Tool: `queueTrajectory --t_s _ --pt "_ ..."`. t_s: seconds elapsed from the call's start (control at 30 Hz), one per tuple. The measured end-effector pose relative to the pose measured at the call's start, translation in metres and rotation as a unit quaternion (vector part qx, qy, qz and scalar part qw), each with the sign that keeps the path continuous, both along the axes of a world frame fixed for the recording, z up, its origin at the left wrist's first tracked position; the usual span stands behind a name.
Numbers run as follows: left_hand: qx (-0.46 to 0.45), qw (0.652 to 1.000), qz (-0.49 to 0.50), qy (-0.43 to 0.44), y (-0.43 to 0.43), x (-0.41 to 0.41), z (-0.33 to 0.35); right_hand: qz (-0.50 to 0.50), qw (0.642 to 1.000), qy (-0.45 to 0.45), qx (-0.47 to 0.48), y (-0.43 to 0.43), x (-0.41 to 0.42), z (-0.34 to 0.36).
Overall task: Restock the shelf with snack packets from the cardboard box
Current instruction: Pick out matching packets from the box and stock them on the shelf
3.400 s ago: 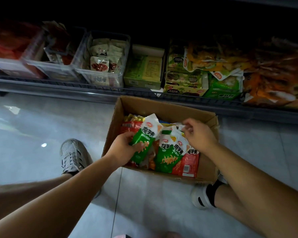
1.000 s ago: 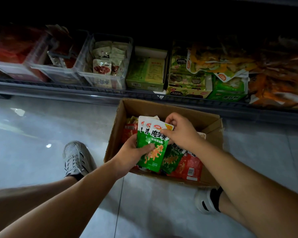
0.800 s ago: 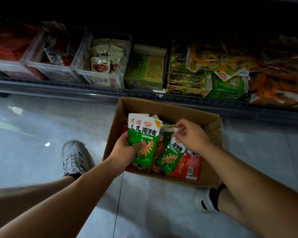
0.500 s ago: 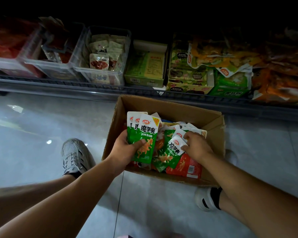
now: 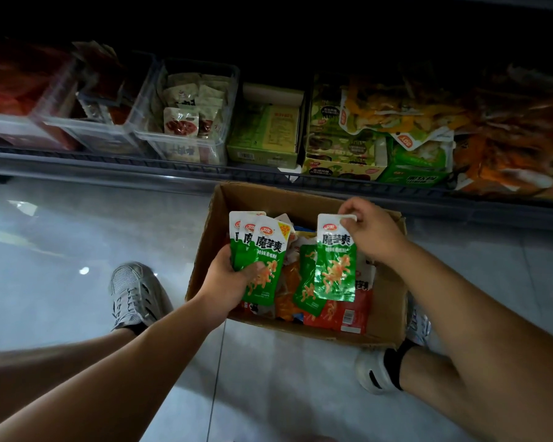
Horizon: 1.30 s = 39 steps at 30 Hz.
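An open cardboard box (image 5: 304,199) stands on the floor in front of the low shelf (image 5: 179,169). It holds green, red and orange snack packets (image 5: 339,314). My left hand (image 5: 227,279) grips a fanned stack of three green packets (image 5: 262,250) over the box's left side. My right hand (image 5: 371,231) pinches the top corner of one more green packet (image 5: 334,260), which hangs upright above the box, apart from the stack.
The shelf carries clear plastic bins (image 5: 192,113) of small packets at left, green cartons (image 5: 265,132) in the middle, and loose orange and yellow bags (image 5: 508,138) at right. My two shoes (image 5: 134,291) rest on the tiled floor either side of the box.
My right hand has lifted a single green packet out of the pile and raised it above the box. The left hand still holds its stack, nearly unmoved.
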<state>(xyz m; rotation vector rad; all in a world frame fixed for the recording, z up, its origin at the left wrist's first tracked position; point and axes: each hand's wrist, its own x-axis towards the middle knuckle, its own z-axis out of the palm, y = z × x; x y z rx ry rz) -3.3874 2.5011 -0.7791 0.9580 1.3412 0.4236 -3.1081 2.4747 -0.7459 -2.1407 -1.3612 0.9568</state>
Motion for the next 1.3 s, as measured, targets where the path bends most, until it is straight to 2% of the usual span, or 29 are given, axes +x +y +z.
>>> queueTrajectory --t_s 0.1,0.2,0.37,0.53,0.67,0.7,0.77,0.8,0.87,0.97,1.13,1.3 --pt "-0.011 1.000 -0.004 -0.024 -0.001 0.000 0.003 -0.040 0.994 0.105 -0.003 0.006 -0.019 0.012" --pt "-0.030 0.997 -0.014 -0.063 -0.002 -0.002 0.007 -0.068 0.976 0.198 -0.050 0.006 -0.043 0.007" --pt "-0.062 0.993 -0.044 -0.095 0.001 -0.006 0.006 -0.076 0.980 0.171 -0.067 0.003 -0.063 -0.008" --pt "-0.087 0.990 -0.051 -0.099 0.003 -0.005 0.000 -0.066 0.977 0.189 -0.075 -0.002 -0.064 -0.010" --pt "-0.066 0.996 -0.024 -0.062 0.003 -0.001 -0.002 -0.125 0.953 0.265 -0.072 -0.007 -0.052 -0.015" --pt "-0.061 0.997 -0.011 -0.055 0.003 -0.001 -0.003 -0.135 0.960 0.235 -0.070 -0.010 -0.044 -0.020" --pt "-0.057 0.997 0.013 -0.045 0.004 -0.003 -0.005 -0.092 0.990 0.052 -0.089 -0.020 -0.023 -0.036" --pt "-0.059 0.997 0.020 -0.044 0.004 -0.004 -0.006 -0.055 0.991 -0.035 -0.114 -0.027 -0.014 -0.046" --pt "-0.061 0.997 0.024 -0.044 0.005 -0.005 -0.007 -0.004 0.980 -0.116 -0.159 -0.040 -0.005 -0.063" --pt "-0.061 0.997 0.009 -0.047 0.005 -0.006 -0.007 0.022 0.976 -0.130 -0.171 -0.051 -0.010 -0.077" --pt "-0.057 0.997 -0.007 -0.045 0.004 -0.006 -0.006 -0.026 0.981 -0.111 -0.157 -0.048 -0.015 -0.083" --pt "-0.057 0.997 -0.004 -0.042 0.004 -0.006 -0.006 -0.017 0.982 -0.104 -0.157 -0.048 -0.013 -0.084"
